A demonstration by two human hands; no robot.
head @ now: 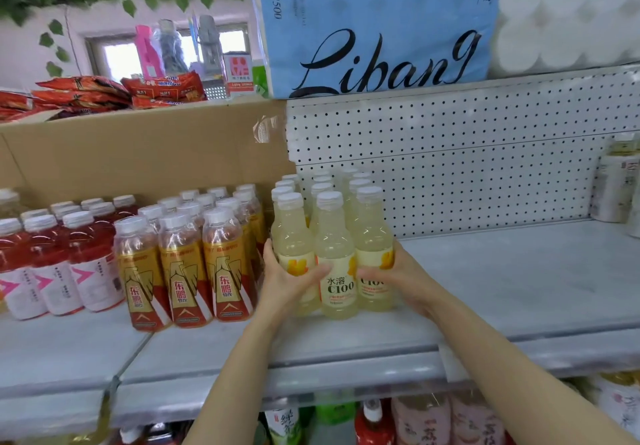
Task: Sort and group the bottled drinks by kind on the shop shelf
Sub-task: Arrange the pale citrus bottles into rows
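Several pale yellow C100 bottles [335, 257] stand grouped in rows at the middle of the grey shelf [502, 288]. My left hand [287, 280] holds the front left bottle of this group, its fingers wrapped round the label. My right hand [398, 280] holds the front right bottle from the other side. Left of them stand several gold-and-red labelled bottles [183, 264], and further left several red drinks with white labels [55, 261]. Both groups stand upright in rows.
A cardboard box [138, 153] stands behind the left bottles, with red snack packs [86, 92] on top. White-labelled bottles [614, 181] stand at the far right of the shelf. A blue tissue pack [374, 28] lies on the shelf above. More bottles [426, 420] fill the shelf below.
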